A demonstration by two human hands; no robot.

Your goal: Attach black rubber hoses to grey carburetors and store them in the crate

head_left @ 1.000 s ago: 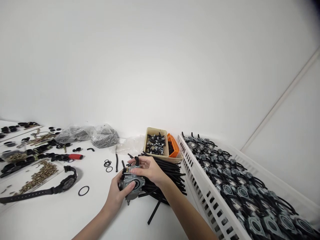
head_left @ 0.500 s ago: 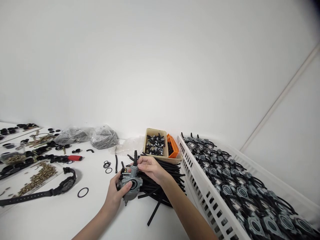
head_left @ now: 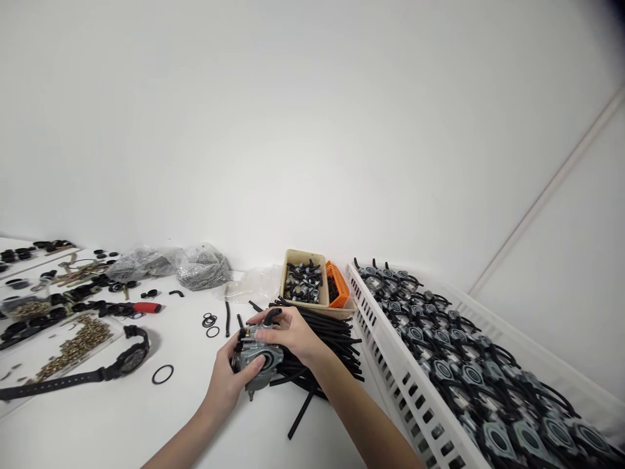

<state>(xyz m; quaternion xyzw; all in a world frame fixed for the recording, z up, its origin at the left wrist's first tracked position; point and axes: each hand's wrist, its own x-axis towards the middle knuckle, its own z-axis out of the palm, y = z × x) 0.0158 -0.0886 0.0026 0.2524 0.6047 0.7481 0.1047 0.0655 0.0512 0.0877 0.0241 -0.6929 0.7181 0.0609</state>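
Note:
A grey metal carburetor (head_left: 261, 380) is held above the white table, its round bore facing me. My left hand (head_left: 227, 380) grips the body from the left, thumb lying beside the bore. Around the carburetor's top my right hand (head_left: 295, 335) is closed, thumb in front and fingers behind. A bent black rubber boot (head_left: 272, 316) sticks up there between thumb and fingers. Most of the top fitting is hidden by the right hand. Just behind and below lies a pile of black rubber hoses (head_left: 336, 335).
A white crate (head_left: 390, 371) full of carburetors stands on the right. At the back are a beige bin (head_left: 282, 286) of small fittings and an orange basket (head_left: 344, 283). Left lie a black watch (head_left: 129, 358), brass parts (head_left: 81, 342), O-rings (head_left: 163, 374) and a red-handled tool (head_left: 146, 307).
My right hand has moved left from beside the upright boot and closed around the carburetor's top. The boot now bends to the right. The carburetor has shifted slightly right in my left hand.

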